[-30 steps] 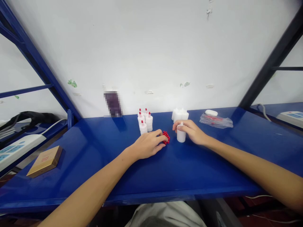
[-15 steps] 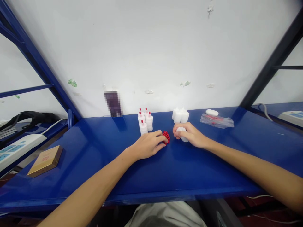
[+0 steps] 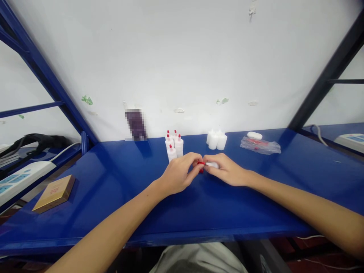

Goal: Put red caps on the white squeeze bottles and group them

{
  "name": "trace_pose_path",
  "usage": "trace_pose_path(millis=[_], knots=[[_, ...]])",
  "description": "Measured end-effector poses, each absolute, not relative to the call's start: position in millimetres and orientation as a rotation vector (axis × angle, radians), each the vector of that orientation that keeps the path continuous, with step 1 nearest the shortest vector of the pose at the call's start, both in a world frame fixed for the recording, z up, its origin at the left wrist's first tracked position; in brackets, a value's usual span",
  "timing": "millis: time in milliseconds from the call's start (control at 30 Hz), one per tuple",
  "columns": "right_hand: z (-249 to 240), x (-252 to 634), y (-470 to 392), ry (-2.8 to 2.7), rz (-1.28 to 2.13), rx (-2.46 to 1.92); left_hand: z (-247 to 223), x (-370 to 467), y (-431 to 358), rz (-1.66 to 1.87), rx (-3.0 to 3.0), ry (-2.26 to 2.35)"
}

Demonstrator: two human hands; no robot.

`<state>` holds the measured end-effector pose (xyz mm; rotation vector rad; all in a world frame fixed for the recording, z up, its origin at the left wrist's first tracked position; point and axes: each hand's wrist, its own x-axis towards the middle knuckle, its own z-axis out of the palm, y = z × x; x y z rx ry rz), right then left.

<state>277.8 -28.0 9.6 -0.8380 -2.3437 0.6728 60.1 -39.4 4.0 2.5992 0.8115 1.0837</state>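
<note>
My left hand (image 3: 182, 172) pinches a small red cap (image 3: 201, 163) at the tip of a white bottle. That white bottle (image 3: 212, 165) lies tilted in my right hand (image 3: 226, 169), its nozzle pointing left toward the cap. Below the fingertips, part of the pile of red caps (image 3: 201, 171) shows on the blue table; my hands hide the rest. Several white bottles with red caps (image 3: 179, 146) stand upright behind my left hand. Behind my right hand is a group of white bottles without red caps (image 3: 222, 141).
A clear plastic bag (image 3: 263, 146) with red pieces and a white oval object (image 3: 254, 135) lie at the back right. A gold box (image 3: 55, 192) sits on the left of the blue table (image 3: 113, 212). Power strips (image 3: 22, 180) flank the table beyond its frame.
My left hand has lifted from the pile with a red cap. My right hand has moved left and turned the bottle, so both hands now meet above the caps.
</note>
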Motion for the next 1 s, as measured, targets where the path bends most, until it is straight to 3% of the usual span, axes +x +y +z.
trace_pose_path(millis=[633,867,1000], knots=[[7,277,-28,-2.488,0.591,-0.902,4,70,-47,0.721,2.653,0.786],[6,277,-28,-2.312,0.817,-0.773,5,72,-48,0.884,2.412,0.766],[4,278,-25,-2.096,0.995,-0.767,13,57,-33,1.301,2.33,0.945]])
